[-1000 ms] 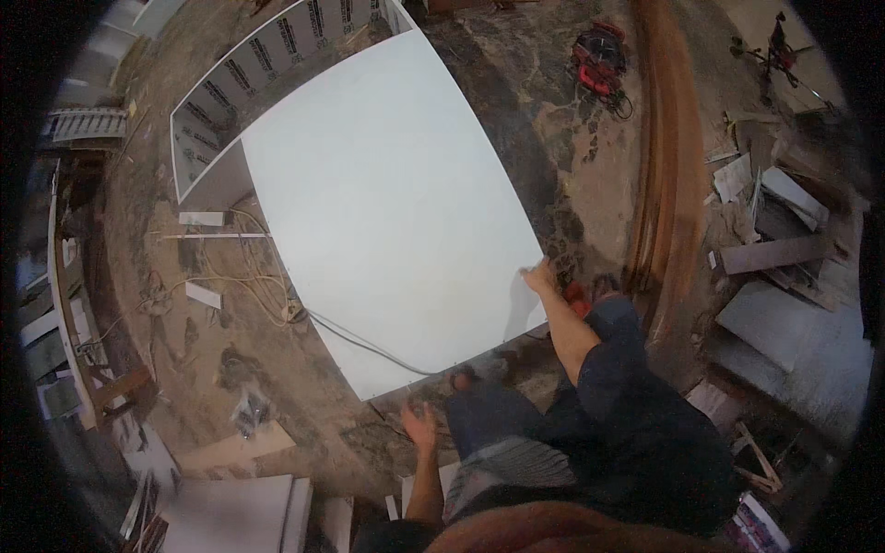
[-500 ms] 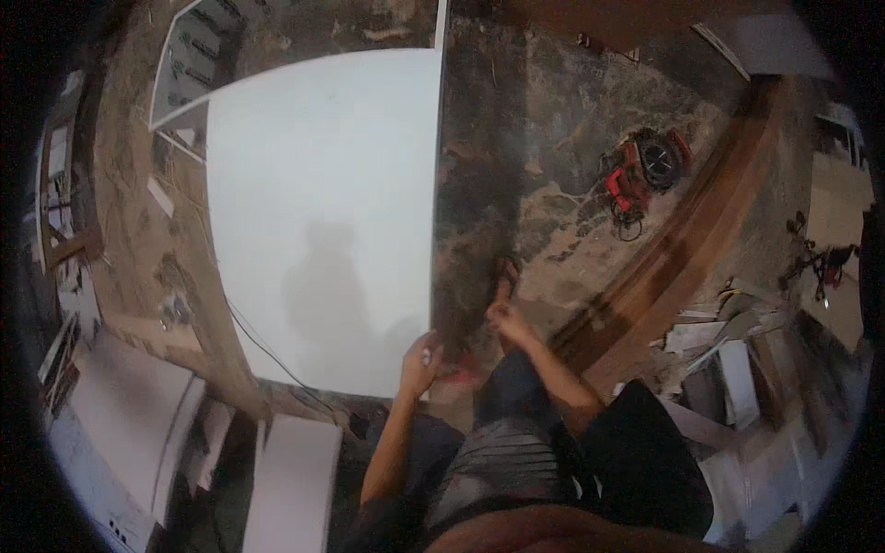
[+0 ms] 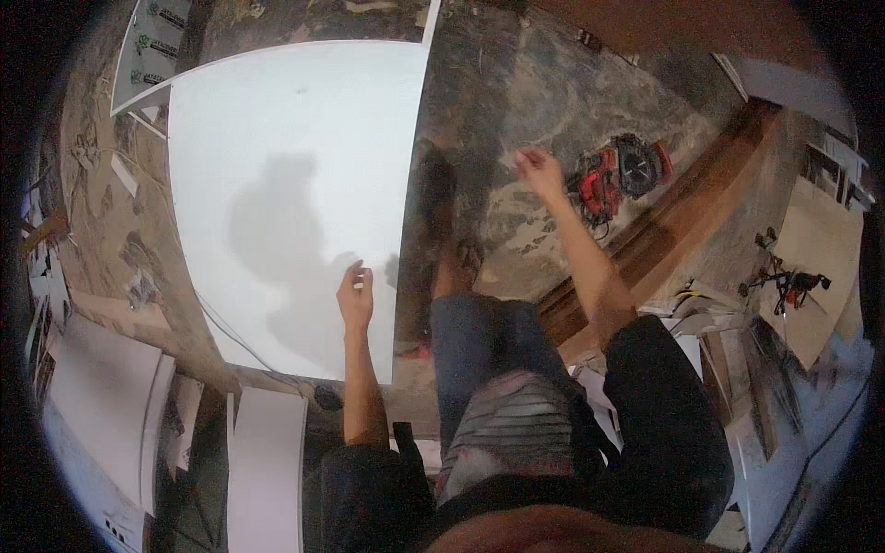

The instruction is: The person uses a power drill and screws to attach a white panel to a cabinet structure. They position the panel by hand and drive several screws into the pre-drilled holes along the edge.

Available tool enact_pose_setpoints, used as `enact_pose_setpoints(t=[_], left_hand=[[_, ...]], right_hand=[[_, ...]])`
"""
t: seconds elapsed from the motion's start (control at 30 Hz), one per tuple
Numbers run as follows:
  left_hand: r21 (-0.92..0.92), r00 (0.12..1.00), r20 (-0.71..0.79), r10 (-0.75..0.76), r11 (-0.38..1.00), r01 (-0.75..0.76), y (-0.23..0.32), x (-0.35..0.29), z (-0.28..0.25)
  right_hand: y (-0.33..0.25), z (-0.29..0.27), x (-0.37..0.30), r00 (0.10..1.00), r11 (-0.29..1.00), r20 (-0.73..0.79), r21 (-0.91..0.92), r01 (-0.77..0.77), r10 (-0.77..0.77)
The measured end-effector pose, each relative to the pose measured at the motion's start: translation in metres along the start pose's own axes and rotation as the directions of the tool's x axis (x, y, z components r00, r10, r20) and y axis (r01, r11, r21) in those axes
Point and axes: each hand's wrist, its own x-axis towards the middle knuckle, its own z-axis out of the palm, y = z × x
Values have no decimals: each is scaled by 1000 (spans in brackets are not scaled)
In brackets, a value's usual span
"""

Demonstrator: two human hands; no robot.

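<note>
A large white panel [image 3: 304,120] lies in front of me, with my shadow across it. Over its near right part is my left hand [image 3: 355,293], fingers loosely bent and apart, with the white surface showing between them; I see nothing held. Off to the right, my right hand [image 3: 541,175] is stretched out above the stained floor, short of a red-and-black machine [image 3: 613,180] with a dark round part. Its fingertips are drawn together and slightly blurred; anything small between them cannot be made out.
White boards [image 3: 267,470] stand at the lower left, and a dark cord [image 3: 235,332] runs along the panel's near left edge. A long brown beam [image 3: 682,217] crosses on the right. Offcuts [image 3: 737,369] and a black stand-like object [image 3: 784,281] lie beyond it.
My left hand has moved from the panel's right edge to above its surface. My right hand has reached forward, away from my knee toward the machine. The view has shifted a little.
</note>
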Motion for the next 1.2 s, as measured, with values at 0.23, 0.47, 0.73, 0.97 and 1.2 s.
enact_pose_setpoints(t=[0.23,0.47,0.73,0.97,1.2], left_hand=[[355,930,-212,302,910,-214,42,109,30],[537,981,-94,168,839,-93,163,212,82],[776,988,-153,-5,618,123,139,227,97],[539,998,-55,6,842,25,172,232,47],[251,699,-714,-38,918,306,88,351,-128]], right_hand=[[-98,159,118,987,990,-75,-25,142,-143],[-124,220,125,942,997,-332,68,-35,56],[-168,240,101,985,990,-166,-128,-62,40],[-169,188,116,929,913,135,182,-364,344],[-173,204,131,908,891,6,190,-411,418]])
